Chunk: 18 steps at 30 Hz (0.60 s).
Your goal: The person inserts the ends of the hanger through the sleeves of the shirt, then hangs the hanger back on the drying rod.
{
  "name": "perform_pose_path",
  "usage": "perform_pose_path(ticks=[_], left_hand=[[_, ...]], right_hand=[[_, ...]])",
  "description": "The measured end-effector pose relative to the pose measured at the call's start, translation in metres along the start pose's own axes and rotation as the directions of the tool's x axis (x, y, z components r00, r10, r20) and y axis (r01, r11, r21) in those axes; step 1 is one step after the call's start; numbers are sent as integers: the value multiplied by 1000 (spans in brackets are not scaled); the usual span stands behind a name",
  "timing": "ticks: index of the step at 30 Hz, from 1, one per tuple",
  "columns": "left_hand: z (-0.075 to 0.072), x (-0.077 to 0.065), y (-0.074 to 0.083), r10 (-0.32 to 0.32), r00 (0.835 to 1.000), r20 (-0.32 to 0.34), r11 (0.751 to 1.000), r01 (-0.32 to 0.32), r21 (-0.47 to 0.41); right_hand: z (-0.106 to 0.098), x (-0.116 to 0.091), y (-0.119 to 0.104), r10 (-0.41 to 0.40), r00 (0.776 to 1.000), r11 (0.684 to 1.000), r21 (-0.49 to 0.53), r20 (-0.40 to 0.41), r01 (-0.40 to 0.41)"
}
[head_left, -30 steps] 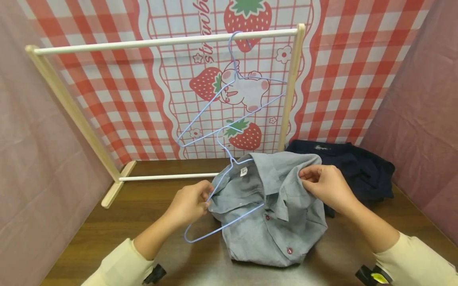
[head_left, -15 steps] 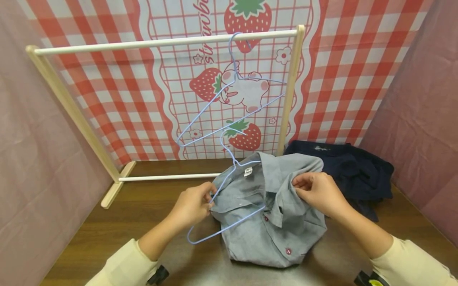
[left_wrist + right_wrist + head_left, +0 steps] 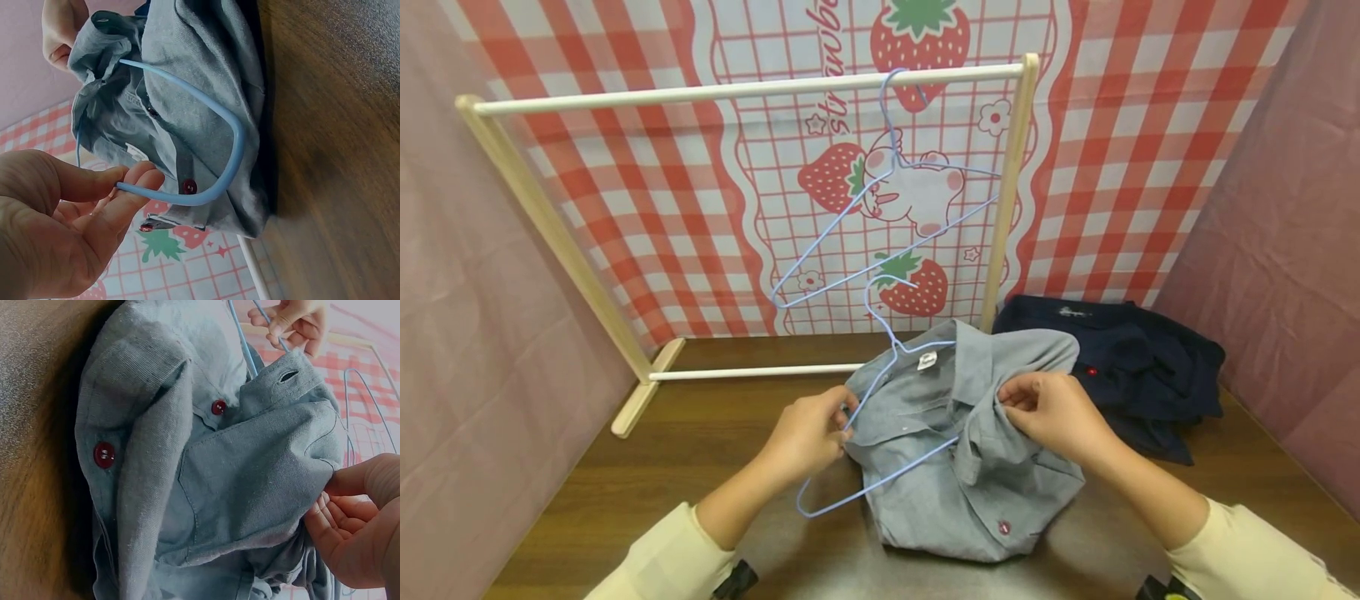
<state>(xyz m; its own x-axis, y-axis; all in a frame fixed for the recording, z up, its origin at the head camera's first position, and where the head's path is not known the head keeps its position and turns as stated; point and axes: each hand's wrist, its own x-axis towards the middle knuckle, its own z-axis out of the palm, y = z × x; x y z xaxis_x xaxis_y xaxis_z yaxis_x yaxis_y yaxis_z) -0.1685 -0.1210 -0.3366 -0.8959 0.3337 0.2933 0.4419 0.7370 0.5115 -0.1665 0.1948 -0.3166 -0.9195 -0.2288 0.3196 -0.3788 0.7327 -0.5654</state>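
Left hand: pinching one arm of a blue hanger between thumb and fingers, at nine o'clock of the gray shirt.
Right hand: fingers drawn together, pinching the gray shirt's cloth at two o'clock.
Blue hanger: hook toward eleven o'clock, far arm inside the collar.
Gray shirt: rumpled on the worktop, five o'clock in the head view.

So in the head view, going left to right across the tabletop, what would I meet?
The rack's left foot, the left hand, the gray shirt, the right hand, then the navy clothing.
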Motion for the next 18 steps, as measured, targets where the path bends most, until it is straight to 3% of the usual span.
perform_pose_path(ticks=[8,12,18], left_hand=[[-1,-2,-2,22,999,26,999,-21,-42],[-3,-5,-3,45,999,29,998,-44,-53],[-6,-7,-4,54,998,17,997,-53,-49]], right_hand=[[-4,1,7,-17,999,999,-45,51,20],[-15,1,9,-40,994,995,-89,97,49],[-38,4,7,-104,990,981,-152,100,118]])
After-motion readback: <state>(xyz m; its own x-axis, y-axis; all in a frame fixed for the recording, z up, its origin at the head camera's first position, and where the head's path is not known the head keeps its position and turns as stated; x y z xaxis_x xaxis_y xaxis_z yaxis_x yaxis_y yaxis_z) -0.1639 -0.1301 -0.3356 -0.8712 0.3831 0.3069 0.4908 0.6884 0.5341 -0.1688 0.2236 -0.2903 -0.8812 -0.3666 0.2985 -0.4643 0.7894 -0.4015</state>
